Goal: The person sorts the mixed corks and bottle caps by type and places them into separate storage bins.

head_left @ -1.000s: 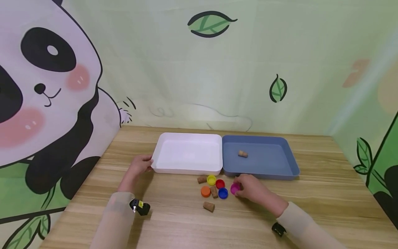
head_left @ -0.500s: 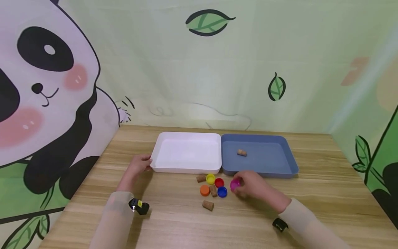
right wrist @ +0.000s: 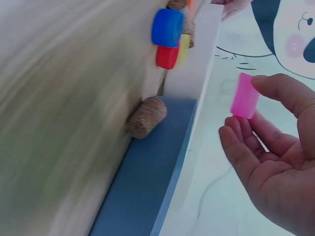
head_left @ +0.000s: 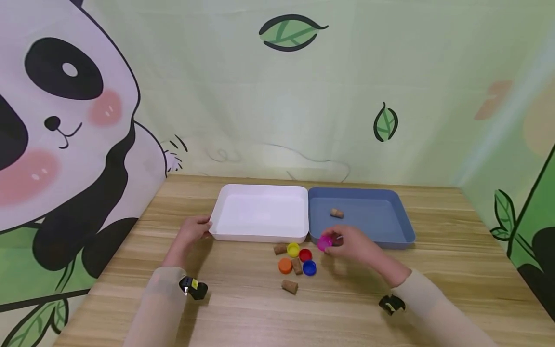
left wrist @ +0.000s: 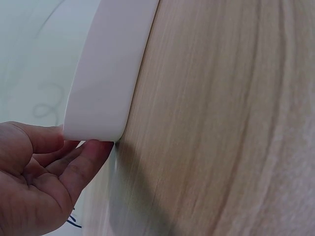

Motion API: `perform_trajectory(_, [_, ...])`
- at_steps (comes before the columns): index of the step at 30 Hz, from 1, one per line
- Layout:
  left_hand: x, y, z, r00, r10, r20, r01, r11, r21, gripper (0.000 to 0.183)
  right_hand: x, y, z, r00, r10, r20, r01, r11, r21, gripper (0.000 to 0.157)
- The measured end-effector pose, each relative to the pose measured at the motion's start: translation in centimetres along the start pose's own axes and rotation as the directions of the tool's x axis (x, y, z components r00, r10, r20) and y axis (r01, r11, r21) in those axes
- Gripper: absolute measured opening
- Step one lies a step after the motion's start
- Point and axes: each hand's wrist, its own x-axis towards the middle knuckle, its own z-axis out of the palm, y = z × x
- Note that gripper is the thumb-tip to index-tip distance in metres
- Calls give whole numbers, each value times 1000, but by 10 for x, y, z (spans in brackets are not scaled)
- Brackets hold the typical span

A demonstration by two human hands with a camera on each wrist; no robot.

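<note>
The right hand (head_left: 356,246) pinches a pink cap (head_left: 323,243) between thumb and fingertips, holding it clear of the wooden table (head_left: 234,308) by the near left corner of the blue tray (head_left: 368,219). The left hand (head_left: 192,230) grips the white tray (head_left: 262,212) at its near left corner, thumb and bent fingers set against the end wall. The two trays stand side by side, their short ends touching or nearly so. One cork (head_left: 336,213) lies on its side inside the blue tray. In front of the trays is a loose cluster: a yellow cap (head_left: 293,249) with a second cork (head_left: 280,249) at its left, a red cap (head_left: 305,255), a blue cap (head_left: 309,268), an orange cap (head_left: 285,265), and a third cork (head_left: 297,266) between the orange and blue ones. A fourth cork (head_left: 289,286) lies nearer the person, a little apart. The right wrist view also shows a cork close by the blue tray's wall; I cannot tell whether it is one of these. Behind the table hangs a pale green backdrop (head_left: 208,86) with a large panda (head_left: 121,96).
</note>
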Motion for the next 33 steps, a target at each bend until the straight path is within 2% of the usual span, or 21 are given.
perform_trajectory(5, [0, -1, 0, 1000, 6, -1, -6, 1000, 16, 44, 2, -4, -6, 999, -40, -34, 42, 997, 71, 37])
perform_trajectory(11, [-1, -1, 0, 1000, 12, -2, -12, 1000, 7, 43, 6, -7, -14, 994, -87, -68, 93, 992, 87, 35])
perform_trajectory(18, [-1, 0, 0, 1000, 19, 6, -19, 1000, 0, 44, 7, -11, -25, 990, -110, -89, 115, 992, 59, 35])
perform_trajectory(27, [-1, 0, -2, 1000, 17, 13, -17, 1000, -8, 43, 17, -21, -39, 990, -119, -80, 119, 993, -1, 35])
perform_trajectory(33, [1, 0, -2, 1000, 5, 24, -5, 1000, -23, 43, 23, -27, -47, 992, -106, -63, 106, 994, -4, 37])
